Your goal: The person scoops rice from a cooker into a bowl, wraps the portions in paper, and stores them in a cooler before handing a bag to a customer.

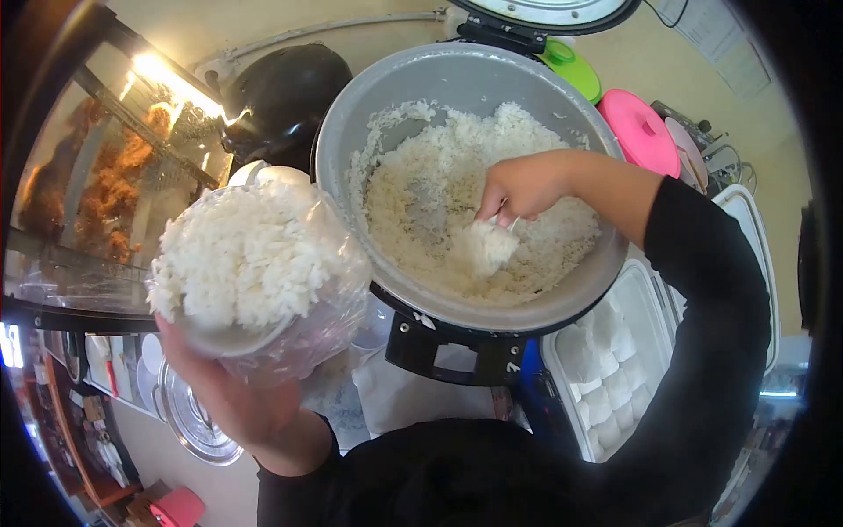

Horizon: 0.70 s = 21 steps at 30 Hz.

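Observation:
My left hand (241,400) is closed around a bowl (241,341) from below, to the left of the rice cooker. A clear plastic bag (329,321) hangs around the bowl, and white cooked rice (246,250) is heaped high in it. Inside the cooker's grey inner pot (351,114), my right hand (525,186) grips a rice scoop by its handle. The scoop's head is covered by a clump of rice (483,250), so its shape is mostly hidden. More rice (492,140) lines the pot's bottom and sides, with a thinner patch near the middle.
The cooker's lid (571,10) stands raised at the back. A lit glass case (97,193) with fried food is at left, beside a black bag (285,97). Pink (639,132) and green lids (571,68) lie behind the pot. A container of white packets (610,378) stands at right.

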Each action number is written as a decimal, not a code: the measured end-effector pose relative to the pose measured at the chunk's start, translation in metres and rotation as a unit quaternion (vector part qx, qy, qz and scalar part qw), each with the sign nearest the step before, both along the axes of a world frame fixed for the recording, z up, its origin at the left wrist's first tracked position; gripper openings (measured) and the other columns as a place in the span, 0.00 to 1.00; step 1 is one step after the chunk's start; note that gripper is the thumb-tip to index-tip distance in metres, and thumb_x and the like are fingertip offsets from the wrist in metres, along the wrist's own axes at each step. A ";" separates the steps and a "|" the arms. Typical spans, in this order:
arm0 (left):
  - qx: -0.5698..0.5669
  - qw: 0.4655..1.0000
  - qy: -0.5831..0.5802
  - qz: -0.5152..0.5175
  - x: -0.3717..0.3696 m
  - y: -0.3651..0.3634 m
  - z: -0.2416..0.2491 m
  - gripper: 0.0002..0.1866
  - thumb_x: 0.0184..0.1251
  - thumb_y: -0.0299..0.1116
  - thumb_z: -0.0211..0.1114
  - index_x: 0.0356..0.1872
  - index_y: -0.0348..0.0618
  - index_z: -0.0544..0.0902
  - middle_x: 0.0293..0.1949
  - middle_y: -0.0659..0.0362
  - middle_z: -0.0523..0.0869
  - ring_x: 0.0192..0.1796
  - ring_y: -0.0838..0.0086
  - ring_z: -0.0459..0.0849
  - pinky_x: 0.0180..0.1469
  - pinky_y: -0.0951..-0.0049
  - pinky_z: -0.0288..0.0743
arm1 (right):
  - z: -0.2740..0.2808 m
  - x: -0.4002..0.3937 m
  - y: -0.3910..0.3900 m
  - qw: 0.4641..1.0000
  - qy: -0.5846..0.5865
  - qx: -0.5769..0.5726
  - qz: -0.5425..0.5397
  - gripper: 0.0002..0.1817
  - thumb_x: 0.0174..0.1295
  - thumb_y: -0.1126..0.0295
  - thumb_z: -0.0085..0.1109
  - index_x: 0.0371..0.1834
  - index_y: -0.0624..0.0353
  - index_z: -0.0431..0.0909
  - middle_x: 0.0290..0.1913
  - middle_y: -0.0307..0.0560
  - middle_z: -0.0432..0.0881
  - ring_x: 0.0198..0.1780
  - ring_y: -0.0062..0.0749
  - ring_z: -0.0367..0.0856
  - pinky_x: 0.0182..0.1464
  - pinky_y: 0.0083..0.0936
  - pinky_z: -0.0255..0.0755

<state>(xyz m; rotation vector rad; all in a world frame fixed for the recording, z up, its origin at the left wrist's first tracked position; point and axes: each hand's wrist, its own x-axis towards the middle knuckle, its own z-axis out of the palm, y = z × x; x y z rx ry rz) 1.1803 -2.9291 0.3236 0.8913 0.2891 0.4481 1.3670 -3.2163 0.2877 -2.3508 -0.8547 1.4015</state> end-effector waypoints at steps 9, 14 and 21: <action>-0.024 0.944 0.039 -0.326 0.013 -0.067 0.023 0.27 0.79 0.50 0.40 0.68 0.40 0.62 0.64 0.50 0.73 0.65 0.59 0.75 0.65 0.52 0.71 | 0.112 -0.081 -0.056 0.890 -0.227 0.243 -0.311 0.32 0.53 0.84 0.53 0.66 0.56 0.73 0.41 0.35 0.84 0.30 0.14 0.76 0.32 0.17 0.71; -0.075 0.930 -0.033 -0.359 0.023 -0.120 0.014 0.28 0.80 0.52 0.39 0.69 0.43 0.62 0.66 0.52 0.72 0.67 0.60 0.73 0.65 0.53 0.71 | 0.087 -0.152 -0.024 0.770 -0.537 0.293 -0.180 0.31 0.51 0.85 0.53 0.63 0.56 0.76 0.56 0.47 0.79 0.45 0.35 0.84 0.41 0.28 0.78; -0.024 0.926 -0.064 -0.372 0.022 -0.131 0.007 0.25 0.81 0.49 0.39 0.71 0.50 0.56 0.66 0.52 0.69 0.68 0.62 0.71 0.66 0.55 0.69 | 0.085 -0.189 -0.022 0.785 -0.580 0.190 -0.102 0.33 0.47 0.83 0.56 0.62 0.53 0.75 0.56 0.43 0.76 0.44 0.41 0.83 0.41 0.32 0.79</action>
